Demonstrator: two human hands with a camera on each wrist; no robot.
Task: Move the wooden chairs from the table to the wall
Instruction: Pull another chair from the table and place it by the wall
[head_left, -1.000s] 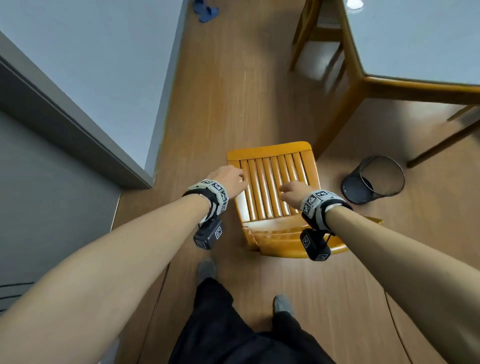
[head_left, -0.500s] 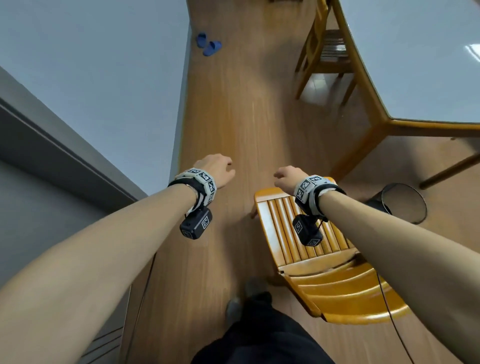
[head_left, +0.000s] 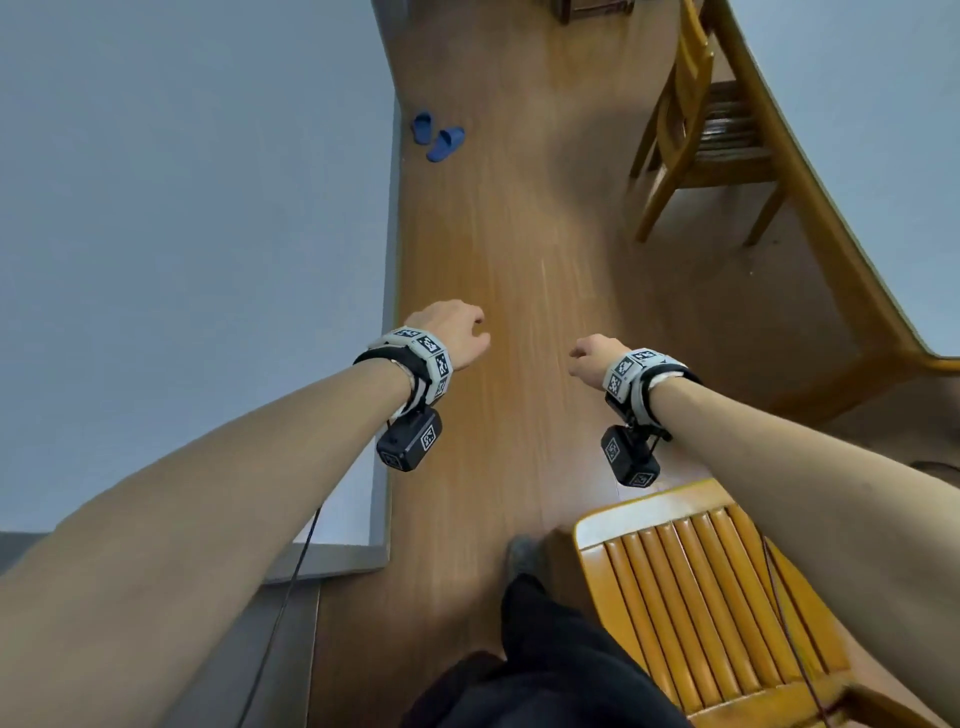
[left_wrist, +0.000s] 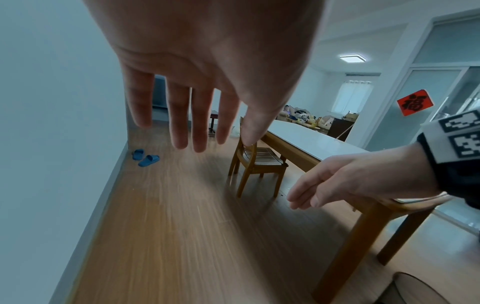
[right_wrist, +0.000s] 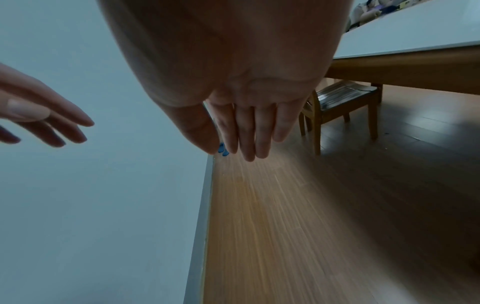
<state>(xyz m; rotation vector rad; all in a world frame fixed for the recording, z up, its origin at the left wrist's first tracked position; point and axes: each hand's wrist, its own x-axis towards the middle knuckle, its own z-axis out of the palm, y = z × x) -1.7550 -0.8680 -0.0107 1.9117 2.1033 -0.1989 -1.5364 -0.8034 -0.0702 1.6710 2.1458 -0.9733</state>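
both hands are free and hold nothing. the left hand (head_left: 453, 328) is stretched forward over the floor (head_left: 519, 260), and in the left wrist view its fingers (left_wrist: 179, 115) hang down nearly straight and a little spread. the right hand (head_left: 592, 358) is also in the air, beside the left one but apart from it, with relaxed fingers (right_wrist: 246, 127) that point down and lie close together.

one wooden chair (head_left: 691, 603) stands at the lower right of the head view, just beside the person's dark trouser leg (head_left: 545, 649). only its slatted back and part of the seat are visible. neither hand touches it. it is out on the floor, near the wall (head_left: 197, 234) but not touching it as far as i can see.

a second wooden chair (head_left: 696, 130) is further ahead, pushed partly under the surface (head_left: 883, 130), which has a white top and a wooden frame. its back is turned to the open floor.

a pair of blue slippers (head_left: 439, 136) lies on the floor just beside the wall, far ahead. a thin black cable (head_left: 291, 571) hangs down under the left forearm.
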